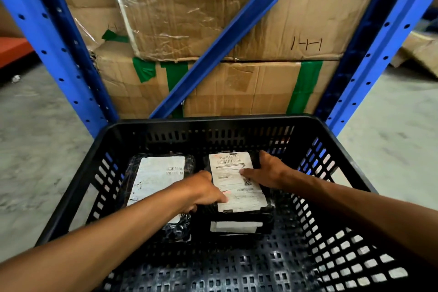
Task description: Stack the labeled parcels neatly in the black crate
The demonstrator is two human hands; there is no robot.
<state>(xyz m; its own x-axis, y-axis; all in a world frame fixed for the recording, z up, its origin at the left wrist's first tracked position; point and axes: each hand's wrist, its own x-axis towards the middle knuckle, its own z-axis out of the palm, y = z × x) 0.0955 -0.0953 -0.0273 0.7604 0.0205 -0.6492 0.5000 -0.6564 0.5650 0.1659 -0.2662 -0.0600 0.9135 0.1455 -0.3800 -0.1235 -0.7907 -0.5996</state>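
A black slotted crate [343, 147] fills the lower view. Inside it, at the far end, a black-wrapped parcel with a white label [156, 178] lies on the left. To its right sits a small stack: the top parcel [234, 182] shows a barcode label, and another labelled parcel [234, 226] lies under it. My left hand [203, 191] grips the top parcel's left edge, thumb on the label. My right hand [267, 170] holds its right edge, fingers spread across the label.
Beyond the crate stand blue rack uprights [59, 38] with a diagonal brace [227, 38], and taped cardboard boxes [237, 87] behind them. Grey concrete floor lies on both sides. The crate's near floor [237, 268] is bare mesh.
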